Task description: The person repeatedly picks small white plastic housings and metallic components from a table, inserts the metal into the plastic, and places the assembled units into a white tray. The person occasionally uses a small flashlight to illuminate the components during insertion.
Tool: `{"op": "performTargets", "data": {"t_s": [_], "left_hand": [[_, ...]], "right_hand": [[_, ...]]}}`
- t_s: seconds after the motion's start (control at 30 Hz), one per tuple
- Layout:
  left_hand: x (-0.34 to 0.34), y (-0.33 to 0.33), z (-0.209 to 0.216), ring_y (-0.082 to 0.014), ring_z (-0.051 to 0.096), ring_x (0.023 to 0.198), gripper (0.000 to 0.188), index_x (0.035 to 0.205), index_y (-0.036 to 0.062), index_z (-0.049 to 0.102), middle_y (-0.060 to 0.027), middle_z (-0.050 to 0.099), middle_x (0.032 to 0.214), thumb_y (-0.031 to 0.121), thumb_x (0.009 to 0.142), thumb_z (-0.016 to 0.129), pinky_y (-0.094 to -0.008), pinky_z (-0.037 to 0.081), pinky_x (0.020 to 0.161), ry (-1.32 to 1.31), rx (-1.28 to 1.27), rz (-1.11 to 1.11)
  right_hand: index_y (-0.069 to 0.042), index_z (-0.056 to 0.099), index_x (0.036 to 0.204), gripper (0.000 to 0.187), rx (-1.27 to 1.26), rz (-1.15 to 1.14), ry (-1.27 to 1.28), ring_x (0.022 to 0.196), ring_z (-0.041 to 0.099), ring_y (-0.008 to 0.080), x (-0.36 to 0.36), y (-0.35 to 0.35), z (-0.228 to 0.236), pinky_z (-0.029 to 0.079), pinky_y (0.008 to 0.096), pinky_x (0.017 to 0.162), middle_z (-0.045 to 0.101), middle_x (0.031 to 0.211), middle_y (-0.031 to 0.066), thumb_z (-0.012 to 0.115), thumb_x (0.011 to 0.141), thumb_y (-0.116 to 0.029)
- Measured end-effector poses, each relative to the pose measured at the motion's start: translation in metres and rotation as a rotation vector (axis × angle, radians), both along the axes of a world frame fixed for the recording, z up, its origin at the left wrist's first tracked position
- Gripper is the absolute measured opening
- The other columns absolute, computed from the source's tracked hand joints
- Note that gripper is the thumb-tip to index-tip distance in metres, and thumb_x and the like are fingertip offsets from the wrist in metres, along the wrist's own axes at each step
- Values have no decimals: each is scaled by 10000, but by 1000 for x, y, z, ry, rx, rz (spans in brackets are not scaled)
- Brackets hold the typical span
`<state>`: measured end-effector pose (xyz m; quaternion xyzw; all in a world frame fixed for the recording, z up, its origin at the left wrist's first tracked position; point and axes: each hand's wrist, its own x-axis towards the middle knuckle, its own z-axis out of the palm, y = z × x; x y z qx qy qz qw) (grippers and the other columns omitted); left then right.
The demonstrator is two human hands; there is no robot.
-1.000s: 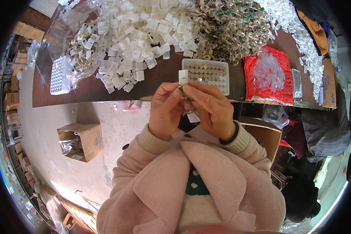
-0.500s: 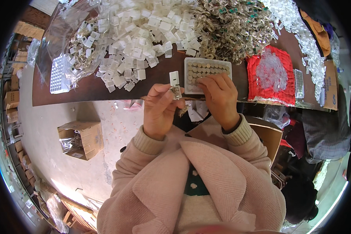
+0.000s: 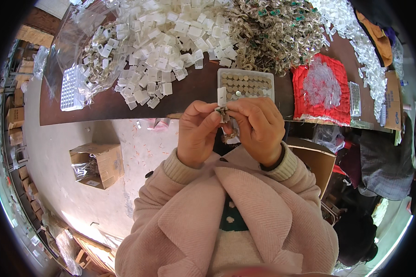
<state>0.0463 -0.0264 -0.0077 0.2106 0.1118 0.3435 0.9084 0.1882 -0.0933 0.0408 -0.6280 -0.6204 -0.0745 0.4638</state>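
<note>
My left hand (image 3: 196,134) pinches a small white plastic case (image 3: 222,97), its lid part standing up and a metal-and-clear section between the fingertips. My right hand (image 3: 260,129) is closed in a pinch against the case's right side; what its fingertips hold, if anything, is hidden. Just beyond the hands lies a pale tray (image 3: 269,94) with rows of round grey discs like button cells. One shiny disc (image 3: 238,93) stands out near its front. Part of the tray's front is hidden behind my right hand.
White plastic cases (image 3: 157,60) are heaped left of the tray, clear wired parts (image 3: 277,32) behind it. A red cloth (image 3: 300,99) with clear plastic bits lies to the right. At far left sits a white gridded tray (image 3: 71,90). A cardboard box (image 3: 108,166) stands on the floor.
My right hand has come back from the disc tray to the case in my left hand. The left hand has shifted slightly right with the case, and the shiny disc now shows in the tray.
</note>
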Motion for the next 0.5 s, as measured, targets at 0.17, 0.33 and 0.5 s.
{"op": "performTargets", "data": {"t_s": [0.17, 0.33, 0.5], "left_hand": [[-2, 1, 0, -213, 678, 797, 134, 1106, 34, 617, -125, 690, 1005, 21, 973, 600, -335, 567, 711, 28, -6, -18], [-4, 2, 0, -194, 676, 785, 132, 1103, 40, 622, -109, 692, 989, 36, 972, 607, -322, 566, 708, 11, -91, -89], [-1, -2, 0, -162, 663, 758, 141, 1105, 63, 629, -95, 699, 994, 37, 969, 605, -308, 560, 700, 84, -146, 43]], "right_hand": [[-64, 688, 949, 172, -30, 52, -21, 745, 655, 248, 5, -1, -1, 484, 354, 668, 694, 863, 64, 704, 780, -34], [-60, 703, 982, 233, -145, 143, 169, 774, 658, 260, 8, -6, 5, 490, 359, 688, 696, 884, 65, 745, 753, -50], [-43, 707, 1055, 329, -112, 164, 129, 837, 660, 283, -1, -13, 9, 509, 363, 736, 687, 955, 107, 779, 735, -68]]}}
